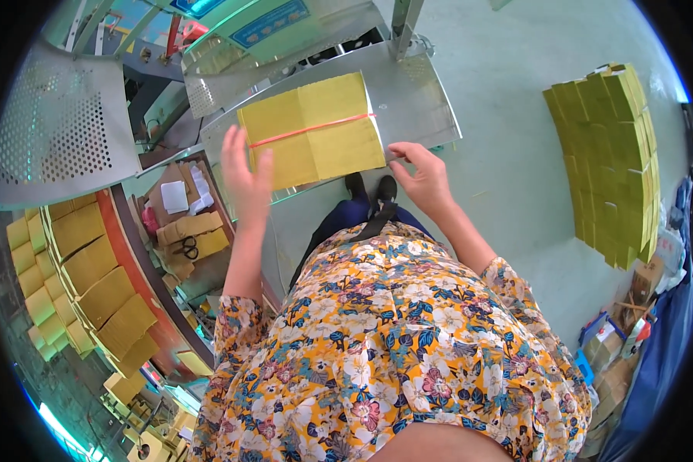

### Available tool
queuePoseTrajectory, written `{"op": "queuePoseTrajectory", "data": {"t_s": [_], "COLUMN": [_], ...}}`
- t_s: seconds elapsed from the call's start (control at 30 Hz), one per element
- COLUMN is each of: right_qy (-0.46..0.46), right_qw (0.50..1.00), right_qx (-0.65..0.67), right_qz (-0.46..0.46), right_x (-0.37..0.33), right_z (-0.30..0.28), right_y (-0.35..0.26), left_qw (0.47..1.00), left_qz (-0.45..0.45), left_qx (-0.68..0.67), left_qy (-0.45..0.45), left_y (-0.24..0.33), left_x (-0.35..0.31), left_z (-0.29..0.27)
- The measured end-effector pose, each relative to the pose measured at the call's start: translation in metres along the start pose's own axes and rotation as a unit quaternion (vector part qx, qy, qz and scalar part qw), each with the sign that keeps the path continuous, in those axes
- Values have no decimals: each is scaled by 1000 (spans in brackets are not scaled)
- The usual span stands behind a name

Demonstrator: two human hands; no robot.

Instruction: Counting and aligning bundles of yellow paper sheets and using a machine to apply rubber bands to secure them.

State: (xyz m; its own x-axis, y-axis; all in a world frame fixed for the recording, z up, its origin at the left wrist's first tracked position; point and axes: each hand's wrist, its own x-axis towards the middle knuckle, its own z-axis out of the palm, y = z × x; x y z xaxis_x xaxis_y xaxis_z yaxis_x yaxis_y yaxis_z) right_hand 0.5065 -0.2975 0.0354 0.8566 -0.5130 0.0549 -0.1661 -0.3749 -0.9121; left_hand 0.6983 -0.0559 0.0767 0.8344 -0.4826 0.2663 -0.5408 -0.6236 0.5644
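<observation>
A flat bundle of yellow cardboard lies on the grey metal table in front of me. Around its middle runs a red strap, stretched from the left side to the right. My left hand is at the bundle's left edge, its thumb and fingers spread and slightly blurred; whether it touches the cardboard I cannot tell. Just off the right edge is my right hand, fingers loosely bent, with a gap between thumb and forefinger and nothing visible in it.
The metal table adjoins a machine with a perforated panel. Black scissors lie on a cluttered shelf at left, near stacked yellow cardboard. On the floor at right stands a long stack of yellow bundles.
</observation>
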Motion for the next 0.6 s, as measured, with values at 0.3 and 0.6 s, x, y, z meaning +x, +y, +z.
{"op": "queuePoseTrajectory", "data": {"t_s": [0.3, 0.6], "right_qy": [4, 0], "right_qw": [986, 982], "right_qx": [-141, -173], "right_qz": [-87, -77], "right_x": [11, 7], "right_z": [7, -1], "right_y": [7, 27], "left_qw": [936, 928], "left_qz": [279, 305], "left_qx": [46, 91], "left_qy": [-209, -195], "left_y": [111, 121], "left_x": [6, 4], "left_z": [70, 88]}}
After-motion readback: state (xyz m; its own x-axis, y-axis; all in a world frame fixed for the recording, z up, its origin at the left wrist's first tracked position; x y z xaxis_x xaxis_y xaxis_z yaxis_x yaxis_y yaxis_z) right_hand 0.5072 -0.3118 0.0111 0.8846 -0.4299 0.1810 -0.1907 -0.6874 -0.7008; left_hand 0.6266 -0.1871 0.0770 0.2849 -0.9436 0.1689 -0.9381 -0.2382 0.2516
